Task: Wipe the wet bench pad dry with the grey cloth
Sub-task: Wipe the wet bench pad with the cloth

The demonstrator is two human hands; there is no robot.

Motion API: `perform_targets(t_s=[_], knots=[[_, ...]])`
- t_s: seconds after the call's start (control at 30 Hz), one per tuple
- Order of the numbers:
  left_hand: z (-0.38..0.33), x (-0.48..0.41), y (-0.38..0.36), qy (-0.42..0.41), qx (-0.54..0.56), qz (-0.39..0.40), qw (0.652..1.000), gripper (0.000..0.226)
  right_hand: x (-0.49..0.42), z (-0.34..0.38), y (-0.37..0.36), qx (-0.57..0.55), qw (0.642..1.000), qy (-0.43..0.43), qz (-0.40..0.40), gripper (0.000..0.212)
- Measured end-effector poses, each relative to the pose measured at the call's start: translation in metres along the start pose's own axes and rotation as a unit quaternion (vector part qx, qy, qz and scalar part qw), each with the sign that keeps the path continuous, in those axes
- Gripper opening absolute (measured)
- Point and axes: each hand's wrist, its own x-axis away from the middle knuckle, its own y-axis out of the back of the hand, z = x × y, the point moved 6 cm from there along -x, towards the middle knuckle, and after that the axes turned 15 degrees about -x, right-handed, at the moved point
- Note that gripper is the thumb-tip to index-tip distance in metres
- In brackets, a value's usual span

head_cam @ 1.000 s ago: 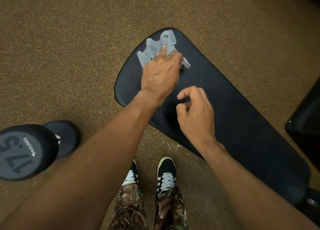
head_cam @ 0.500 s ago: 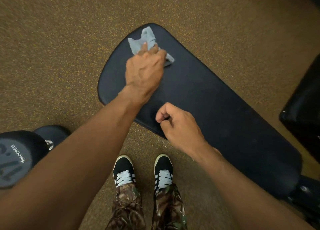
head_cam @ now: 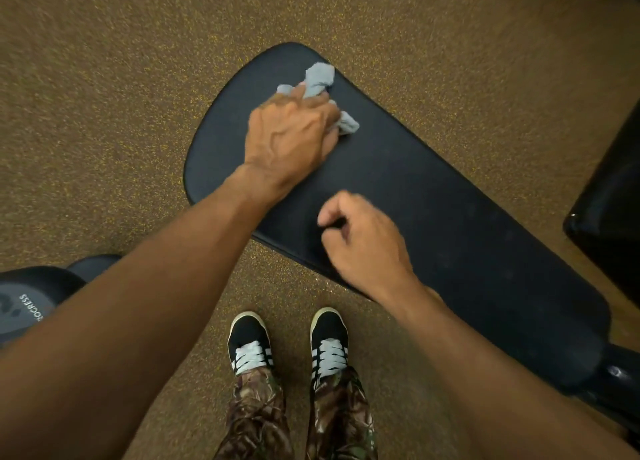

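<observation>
This is a gym. Speckled brown rubber floor (head_cam: 104, 113) covers the whole area, a long black upholstered bench pad (head_cam: 450, 217) stands over it, and a heavy black dumbbell (head_cam: 31, 307) with a printed end cap lies at the left edge.

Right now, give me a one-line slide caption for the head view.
Left hand grips the grey cloth against the bench pad near its rounded end; right hand curled, empty, over the pad.

Left hand (head_cam: 291, 137) clenched, right hand (head_cam: 363, 243) curled.
</observation>
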Motion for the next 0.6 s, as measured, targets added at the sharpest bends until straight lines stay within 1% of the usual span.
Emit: perform_targets(t_s=[0.07, 0.13, 0.2, 0.23, 0.3, 0.33, 0.4, 0.47, 0.5, 0.57, 0.6], knots=[[-0.019, -0.004, -0.004, -0.037, 0.029, 0.000, 0.999, 0.034, -0.019, 0.004, 0.018, 0.007, 0.997, 0.002, -0.074, 0.013], [-0.032, 0.005, -0.008, -0.066, 0.069, -0.016, 0.995, 0.033, -0.035, 0.009, 0.032, 0.019, 0.993, -0.002, -0.113, 0.014], [-0.031, 0.022, -0.010, -0.073, 0.104, 0.001, 0.992, 0.037, -0.045, 0.010, 0.043, 0.028, 0.992, -0.001, -0.123, 0.015], [-0.029, 0.033, -0.009, -0.094, 0.110, 0.005, 0.989, 0.038, -0.047, 0.009, 0.047, 0.032, 0.992, 0.000, -0.121, 0.015], [-0.022, 0.054, -0.004, -0.137, 0.090, -0.012, 0.986, 0.034, -0.046, 0.008, 0.051, 0.042, 0.993, 0.006, -0.109, 0.014], [-0.015, 0.058, -0.001, -0.136, 0.074, -0.027, 0.988, 0.030, -0.045, 0.007, 0.051, 0.045, 0.994, 0.007, -0.102, 0.014], [-0.002, 0.048, 0.005, -0.077, 0.046, -0.040, 0.995, 0.026, -0.039, 0.002, 0.047, 0.046, 0.995, -0.004, -0.085, 0.015], [0.000, 0.023, 0.013, 0.001, 0.048, -0.023, 0.999, 0.028, -0.030, -0.005, 0.041, 0.043, 0.996, -0.022, -0.073, 0.016], [-0.006, 0.009, 0.013, 0.024, 0.054, -0.020, 0.998, 0.029, -0.026, -0.009, 0.040, 0.039, 0.996, -0.032, -0.076, 0.016], [-0.028, -0.015, 0.004, 0.032, 0.077, 0.004, 0.996, 0.030, -0.021, -0.019, 0.044, 0.025, 0.993, -0.053, -0.104, 0.015], [-0.043, -0.022, -0.003, 0.016, 0.081, 0.017, 0.996, 0.029, -0.020, -0.024, 0.048, 0.016, 0.990, -0.064, -0.122, 0.015]])
